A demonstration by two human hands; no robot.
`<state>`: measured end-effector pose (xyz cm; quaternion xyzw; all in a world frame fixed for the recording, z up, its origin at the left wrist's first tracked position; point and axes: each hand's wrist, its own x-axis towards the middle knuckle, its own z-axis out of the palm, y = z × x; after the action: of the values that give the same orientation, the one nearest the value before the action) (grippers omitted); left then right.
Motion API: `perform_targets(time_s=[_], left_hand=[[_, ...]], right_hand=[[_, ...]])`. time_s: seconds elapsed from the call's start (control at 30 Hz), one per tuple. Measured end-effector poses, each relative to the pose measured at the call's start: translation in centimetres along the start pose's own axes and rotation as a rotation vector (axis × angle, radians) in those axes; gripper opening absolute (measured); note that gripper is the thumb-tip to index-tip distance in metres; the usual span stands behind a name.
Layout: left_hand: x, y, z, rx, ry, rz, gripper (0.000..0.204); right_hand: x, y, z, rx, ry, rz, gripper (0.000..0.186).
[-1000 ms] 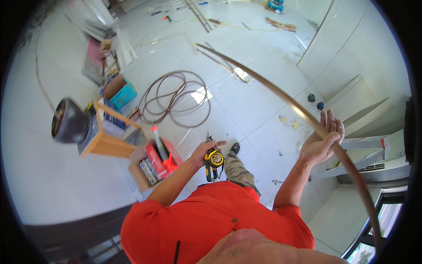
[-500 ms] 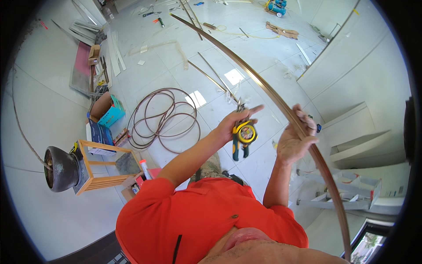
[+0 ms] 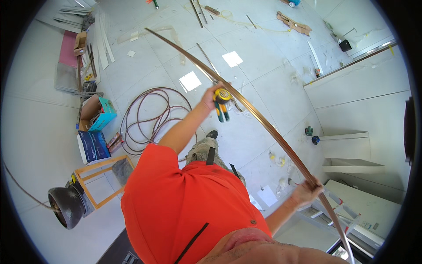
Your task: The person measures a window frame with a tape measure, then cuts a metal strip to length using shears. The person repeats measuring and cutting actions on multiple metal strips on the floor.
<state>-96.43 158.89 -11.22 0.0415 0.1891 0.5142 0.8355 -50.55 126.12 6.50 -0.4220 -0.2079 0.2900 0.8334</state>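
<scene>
A long, thin brown metallic trim strip (image 3: 268,125) runs diagonally across me, from the far left down to the lower right. My right hand (image 3: 306,192) is closed around its nearer part. In my closed left hand (image 3: 210,96) are a yellow-and-black tape measure (image 3: 222,95) and pliers with green and yellow handles (image 3: 222,112), their handles pointing back toward me. That hand is right against the strip's farther part; whether its fingers also grip the strip is hidden.
A loose coil of brown strip (image 3: 132,124) lies on the tiles to the left. Beyond it stand a teal box (image 3: 105,115), a wooden frame (image 3: 83,185) and a dark pot (image 3: 66,207). An aluminium stepladder (image 3: 351,224) is at the near right, below wall panels.
My right hand has come back toward me and right along the strip, closing round it. My left hand, with tape measure and pliers, has moved up to the strip. The view has shifted.
</scene>
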Motion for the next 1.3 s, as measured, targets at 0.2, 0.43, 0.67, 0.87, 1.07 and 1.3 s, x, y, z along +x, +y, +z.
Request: perform_targets(time_s=[0.2, 0.43, 0.67, 0.87, 1.07, 1.3], left_hand=[[8.8, 13.1, -10.5, 0.108, 0.218, 0.110, 0.045], [13.0, 19.5, -15.1, 0.208, 0.321, 0.061, 0.029], [16.0, 14.0, -18.6, 0.236, 0.262, -0.071, 0.041], [23.0, 12.9, -27.7, 0.315, 0.466, 0.004, 0.030], [23.1, 10.5, -27.0, 0.244, 0.110, -0.291, 0.036], [17.2, 0.2, -22.4, 0.473, 0.382, -0.344, 0.032]], right_hand=[[8.1, -7.0, -12.5, -0.162, 0.634, -0.254, 0.034], [4.6, 14.2, -0.9, -1.712, 0.037, 0.110, 0.042], [3.2, 34.4, 12.2, 0.144, 0.240, 0.625, 0.045], [9.1, 36.5, 10.4, -0.237, 0.164, 0.597, 0.052], [16.6, 33.8, -1.8, -0.043, 0.559, 0.327, 0.041], [22.9, 29.8, -14.2, 0.036, 0.718, 0.226, 0.022]])
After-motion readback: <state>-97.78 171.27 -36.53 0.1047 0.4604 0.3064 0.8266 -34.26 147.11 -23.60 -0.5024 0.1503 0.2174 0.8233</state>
